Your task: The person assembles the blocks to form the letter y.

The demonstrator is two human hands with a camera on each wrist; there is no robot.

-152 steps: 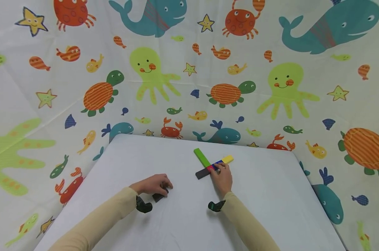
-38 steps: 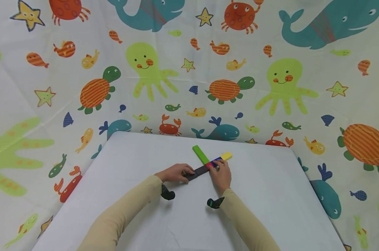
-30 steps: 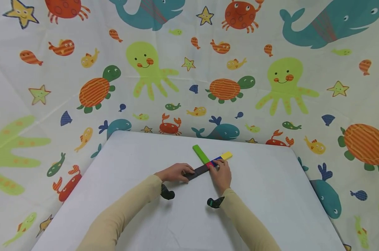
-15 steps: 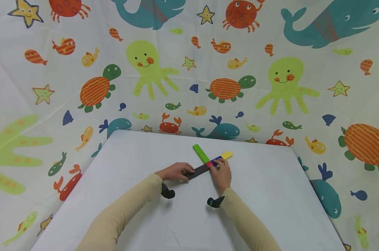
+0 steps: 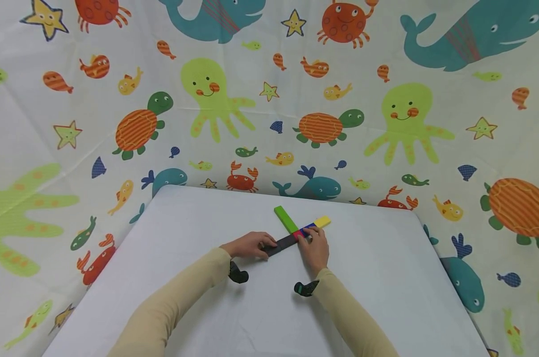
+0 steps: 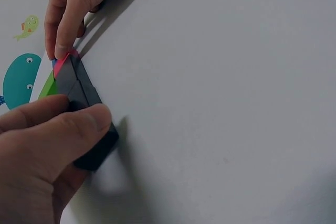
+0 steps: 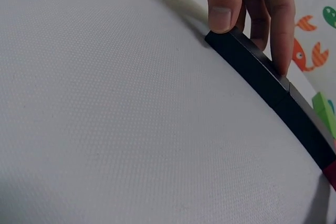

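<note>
A row of blocks lies on the white table: two black ones end to end, then a red block (image 5: 297,234), a blue block (image 5: 311,226) and a yellow block (image 5: 323,221). A long green block (image 5: 285,219) slants away from the row near the red one. My left hand (image 5: 250,245) pinches the outer black block (image 7: 247,61) between thumb and fingers, its inner end meeting the second black block (image 7: 307,127). My right hand (image 5: 316,251) pinches the row where red meets blue, partly covering the blue block.
The white tabletop (image 5: 376,277) reaches around the row on all sides. Behind and beside it hangs a curtain (image 5: 269,109) printed with sea animals. A dark wrist camera (image 5: 239,273) juts below the left sleeve, another wrist camera (image 5: 306,288) below the right.
Since about five seconds ago my left hand has brought the outer black block right and forward to the row's end. Over the last second both hands stay put.
</note>
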